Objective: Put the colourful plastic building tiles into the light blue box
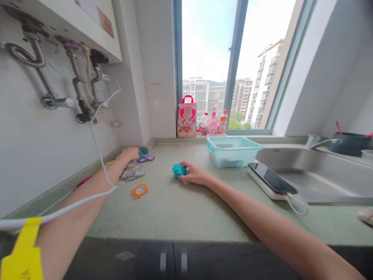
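Observation:
My right hand (194,173) is closed around a bright teal knobbly plastic piece (178,171) over the middle of the counter. At the back left corner, my left hand (131,153) reaches into a loose group of pieces. Its fingers are curled and partly hidden, right beside a teal and grey piece (143,151); whether they grip it is unclear. Purple pieces (145,159) lie just in front of that one. Grey toothed flat pieces (133,174) rest below my left wrist. An orange toothed piece (140,191) lies apart, nearer the front.
A teal plastic tub (235,155) stands right of my right hand. Beside the steel sink (314,175), a phone (272,178) lies on a white block with a cable. A white cord (96,146) crosses above my left forearm. Bottles (213,122) and a pink package (187,120) line the windowsill.

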Demonstrator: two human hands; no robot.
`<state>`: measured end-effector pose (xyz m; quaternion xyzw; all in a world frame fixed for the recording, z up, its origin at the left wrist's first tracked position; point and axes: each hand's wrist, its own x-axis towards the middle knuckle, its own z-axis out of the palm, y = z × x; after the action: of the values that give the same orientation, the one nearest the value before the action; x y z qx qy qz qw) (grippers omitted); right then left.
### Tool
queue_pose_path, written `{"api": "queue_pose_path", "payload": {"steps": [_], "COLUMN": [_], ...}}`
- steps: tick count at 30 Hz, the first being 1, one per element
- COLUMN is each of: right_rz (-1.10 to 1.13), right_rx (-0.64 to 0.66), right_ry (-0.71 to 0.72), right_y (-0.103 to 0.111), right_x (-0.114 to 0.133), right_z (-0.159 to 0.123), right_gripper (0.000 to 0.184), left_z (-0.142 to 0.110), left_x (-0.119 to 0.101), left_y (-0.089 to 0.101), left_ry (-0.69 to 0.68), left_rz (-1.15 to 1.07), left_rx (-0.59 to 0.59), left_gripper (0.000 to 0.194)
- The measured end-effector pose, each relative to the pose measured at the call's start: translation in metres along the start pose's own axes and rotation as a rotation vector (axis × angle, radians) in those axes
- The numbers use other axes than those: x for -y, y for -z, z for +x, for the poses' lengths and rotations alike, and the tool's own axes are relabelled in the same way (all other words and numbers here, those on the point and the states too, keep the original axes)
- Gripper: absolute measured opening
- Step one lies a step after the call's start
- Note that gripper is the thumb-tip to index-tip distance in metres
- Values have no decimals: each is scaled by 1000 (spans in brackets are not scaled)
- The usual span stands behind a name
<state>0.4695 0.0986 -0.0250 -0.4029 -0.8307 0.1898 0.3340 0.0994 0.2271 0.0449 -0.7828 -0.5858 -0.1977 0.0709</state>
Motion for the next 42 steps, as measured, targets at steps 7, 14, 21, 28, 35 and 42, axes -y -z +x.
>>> {"api": "queue_pose_path", "payload": {"steps": [7,14,21,28,35,42], "right_rz": [2,27,43,227,343,301], "right_rx": [38,74,54,84,176,179], "right_ry": [-27,-26,-35,-106,-99,-77], "right_y": [8,17,14,53,39,35], "right_x": [-7,-9,-12,-23,-16,-12], "right_z": [1,-3,-1,0,-2,-3], "right_gripper": [59,70,75,50,48,49], "left_z": [-1,-43,-76,-82,-85,-88], "left_x": [-31,-98,-119,-136,-156,-157], "left_y": [6,-7,-19,-15,-28,-25], "left_ry": [43,-240,-419,-532,-616,-614], "left_rz": [77,-235,-396,-370,-348,-388], "left_rx": [18,-40,164,-2,94,99], "left_gripper": [14,22,38,44,33,23]}}
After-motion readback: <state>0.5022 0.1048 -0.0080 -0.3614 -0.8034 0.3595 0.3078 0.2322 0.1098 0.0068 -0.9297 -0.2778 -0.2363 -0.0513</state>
